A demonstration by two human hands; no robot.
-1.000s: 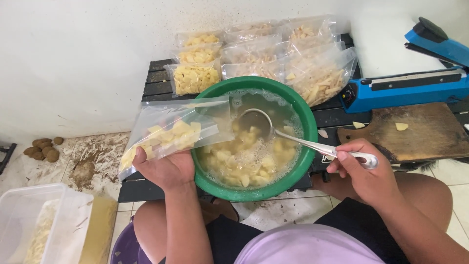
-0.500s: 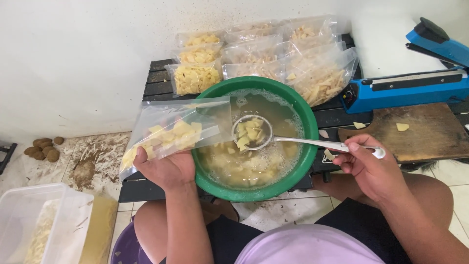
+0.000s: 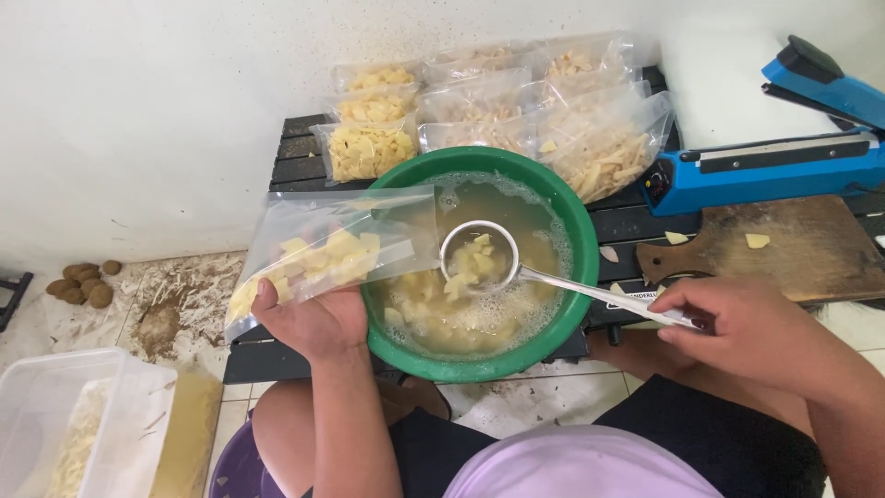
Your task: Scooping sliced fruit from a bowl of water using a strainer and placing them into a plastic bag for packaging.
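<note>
Fingers of the left hand (image 3: 313, 318) clench the underside of a clear plastic bag (image 3: 332, 249), tilting its open mouth toward the green basin (image 3: 576, 231) so drips fall back into the liquid. Yellow cut pieces (image 3: 323, 263) already lie inside the bag. Right hand (image 3: 737, 323) grips the handle end of a metal strainer ladle (image 3: 477, 258), held level over the basin with pieces draining in its cup; whether the cup clears the liquid is hard to judge from this angle. Filled bags (image 3: 369, 148) lie stacked behind the basin on the dark slatted table (image 3: 295, 157). A blue heat sealer (image 3: 765, 166) and wooden board (image 3: 774, 249) sit to the right.
</note>
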